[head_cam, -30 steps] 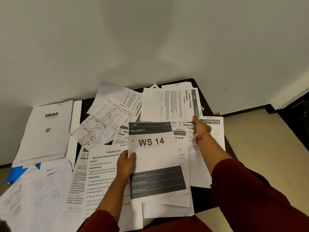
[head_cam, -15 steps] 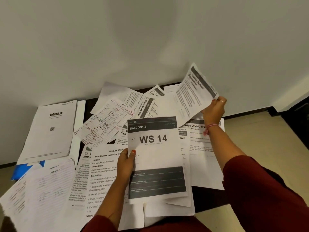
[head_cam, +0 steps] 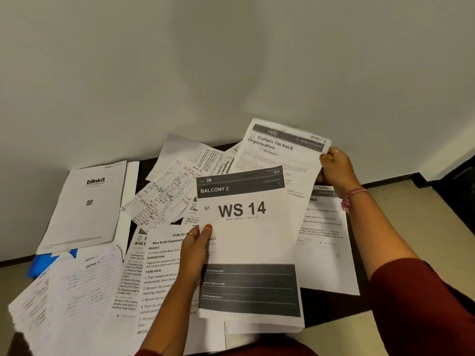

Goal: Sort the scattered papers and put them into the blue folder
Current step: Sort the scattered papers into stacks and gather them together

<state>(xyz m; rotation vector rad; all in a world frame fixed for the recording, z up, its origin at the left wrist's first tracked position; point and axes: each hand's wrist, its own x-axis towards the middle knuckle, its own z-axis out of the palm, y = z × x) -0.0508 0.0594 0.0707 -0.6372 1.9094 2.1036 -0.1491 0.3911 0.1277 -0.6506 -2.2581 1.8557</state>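
Note:
My left hand [head_cam: 195, 249] grips the left edge of a small stack of sheets topped by the "WS 14" page [head_cam: 246, 242], held above the dark table [head_cam: 331, 301]. My right hand [head_cam: 335, 169] pinches the right edge of the "Curtain Tie-back Organization" sheet [head_cam: 280, 152], which hangs in the air behind the stack's top. The blue folder [head_cam: 47, 260] shows only as a corner at the left, under other papers. Loose printed and handwritten sheets [head_cam: 164, 201] cover the table.
A white "blinkit" booklet [head_cam: 87, 206] lies at the far left. A lined handwritten pile [head_cam: 66, 294] overhangs the near left corner. A grey wall rises right behind the table. Tiled floor [head_cam: 411, 214] lies to the right.
My right hand picked the Curtain Tie-back sheet off the table, lifted it and swung it left, behind the WS 14 stack. My left hand kept holding the stack.

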